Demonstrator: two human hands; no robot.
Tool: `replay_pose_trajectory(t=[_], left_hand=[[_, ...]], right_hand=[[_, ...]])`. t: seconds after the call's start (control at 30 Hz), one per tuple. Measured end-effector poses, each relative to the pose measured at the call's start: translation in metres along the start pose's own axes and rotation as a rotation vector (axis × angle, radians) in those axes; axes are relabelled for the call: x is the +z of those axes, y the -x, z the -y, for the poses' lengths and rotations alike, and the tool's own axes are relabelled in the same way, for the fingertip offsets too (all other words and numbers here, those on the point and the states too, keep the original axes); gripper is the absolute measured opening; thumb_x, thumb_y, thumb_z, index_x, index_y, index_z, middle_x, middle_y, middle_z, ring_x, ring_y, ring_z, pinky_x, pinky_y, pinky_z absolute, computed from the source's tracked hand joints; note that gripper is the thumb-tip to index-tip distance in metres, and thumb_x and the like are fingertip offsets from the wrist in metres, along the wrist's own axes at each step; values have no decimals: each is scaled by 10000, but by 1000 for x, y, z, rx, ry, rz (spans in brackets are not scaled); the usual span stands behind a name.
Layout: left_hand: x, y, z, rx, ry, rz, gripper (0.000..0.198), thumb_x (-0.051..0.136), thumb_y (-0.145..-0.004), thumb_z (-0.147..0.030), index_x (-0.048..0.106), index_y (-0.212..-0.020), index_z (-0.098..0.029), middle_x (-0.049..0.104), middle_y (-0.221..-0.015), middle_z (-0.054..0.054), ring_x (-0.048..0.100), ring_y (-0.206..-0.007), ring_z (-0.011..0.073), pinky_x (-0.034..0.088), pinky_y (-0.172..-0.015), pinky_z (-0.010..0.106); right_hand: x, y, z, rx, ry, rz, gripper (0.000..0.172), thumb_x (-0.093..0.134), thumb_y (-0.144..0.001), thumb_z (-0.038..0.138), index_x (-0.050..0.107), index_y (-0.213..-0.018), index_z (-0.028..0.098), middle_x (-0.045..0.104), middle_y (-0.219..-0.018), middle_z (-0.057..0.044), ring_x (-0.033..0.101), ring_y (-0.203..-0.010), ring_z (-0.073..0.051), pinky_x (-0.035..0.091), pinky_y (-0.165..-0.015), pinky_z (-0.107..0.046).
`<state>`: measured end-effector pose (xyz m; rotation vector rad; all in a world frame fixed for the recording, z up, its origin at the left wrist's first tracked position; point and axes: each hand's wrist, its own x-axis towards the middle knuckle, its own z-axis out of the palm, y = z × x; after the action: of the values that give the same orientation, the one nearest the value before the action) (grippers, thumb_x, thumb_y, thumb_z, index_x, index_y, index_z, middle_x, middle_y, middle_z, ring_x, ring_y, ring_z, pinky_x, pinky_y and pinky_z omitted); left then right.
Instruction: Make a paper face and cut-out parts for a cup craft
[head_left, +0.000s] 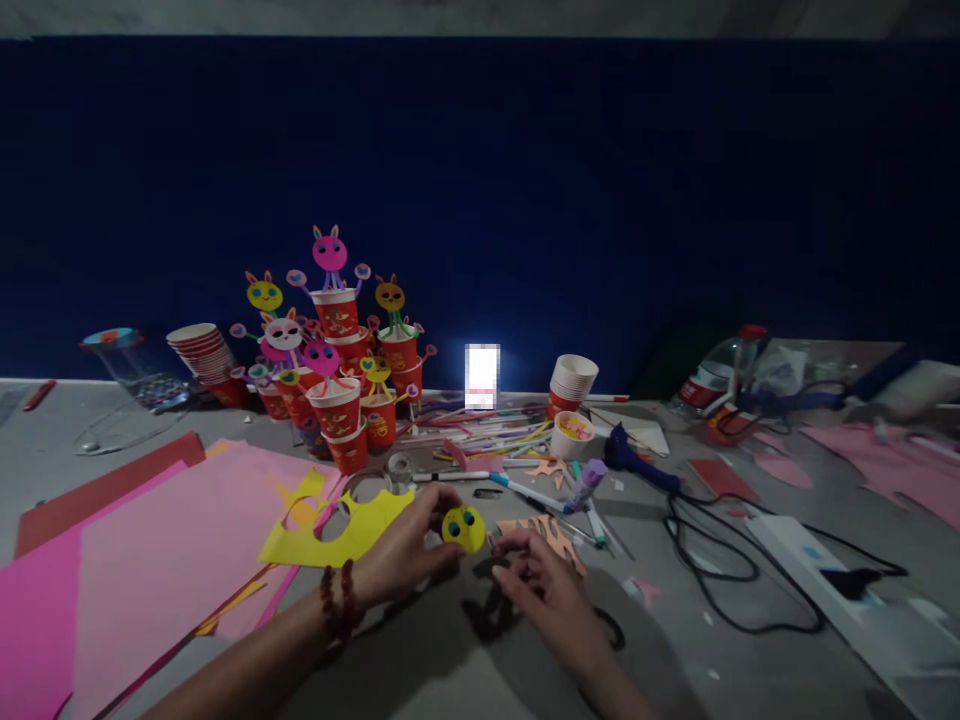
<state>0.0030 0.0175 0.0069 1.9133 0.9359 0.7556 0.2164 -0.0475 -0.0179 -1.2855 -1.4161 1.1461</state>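
Observation:
A yellow paper disc (463,530) with two dark round eyes is pinched at its left edge by my left hand (409,540). To the right of the disc and apart from it is my right hand (540,580), its fingers loosely curled. Thumb and index finger have a small gap between them, and I see nothing held there. Beneath my left hand lies a yellow paper sheet (352,545) with round cut-outs. An orange cut paper scrap (551,535) rests just behind my right hand.
Red paper cups (337,397) topped with paper animal figures stand stacked at back left. Pipe cleaners (480,435), a purple glue stick (586,487) and a blue glue gun (637,460) with its cord lie behind my hands. Pink paper sheets (180,550) cover the left; a bottle (716,375) stands right.

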Motion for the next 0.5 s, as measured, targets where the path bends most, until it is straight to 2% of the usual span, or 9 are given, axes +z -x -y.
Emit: replay_pose_trajectory(t=[0.1, 0.2, 0.3, 0.4, 0.5], left_hand=[[5, 2, -10, 84, 151, -8, 354, 671, -825, -219, 475, -1119, -201, 560, -1082, 59, 592, -989, 187, 492, -869, 319], [13, 6, -14, 86, 284, -23, 414, 705, -826, -252, 477, -1169, -212, 550, -1112, 62, 590, -976, 177, 484, -883, 327], [30, 11, -15, -30, 553, -103, 461, 731, -816, -318, 481, -1193, -229, 557, -1161, 81, 608, -975, 188, 505, -851, 338], [52, 14, -19, -98, 807, -186, 489, 747, -798, -423, 532, -1193, -232, 558, -1253, 118, 577, -1141, 263, 486, -937, 397], [70, 12, -30, -91, 969, -225, 567, 751, -782, -478, 538, -1249, -238, 548, -1324, 140, 549, -1207, 298, 462, -992, 437]], right_hand=[[18, 1, -1, 22, -215, -35, 310, 667, -823, 491, 590, -905, 202, 586, -719, 13, 590, -604, -152, 501, -491, -233], [24, 4, 4, -34, -199, -172, 285, 657, -841, 475, 576, -830, 202, 583, -699, 13, 585, -561, -146, 507, -477, -238], [18, 6, 11, -225, 48, -340, 179, 606, -888, 367, 585, -806, 209, 640, -756, -22, 629, -597, -167, 532, -525, -260], [10, 5, 15, -523, 363, -485, 77, 580, -886, 222, 614, -817, 227, 706, -841, -60, 690, -757, -215, 566, -682, -312], [9, 2, 17, -707, 553, -516, 85, 593, -861, 171, 636, -850, 243, 732, -888, -79, 702, -843, -248, 574, -750, -362]])
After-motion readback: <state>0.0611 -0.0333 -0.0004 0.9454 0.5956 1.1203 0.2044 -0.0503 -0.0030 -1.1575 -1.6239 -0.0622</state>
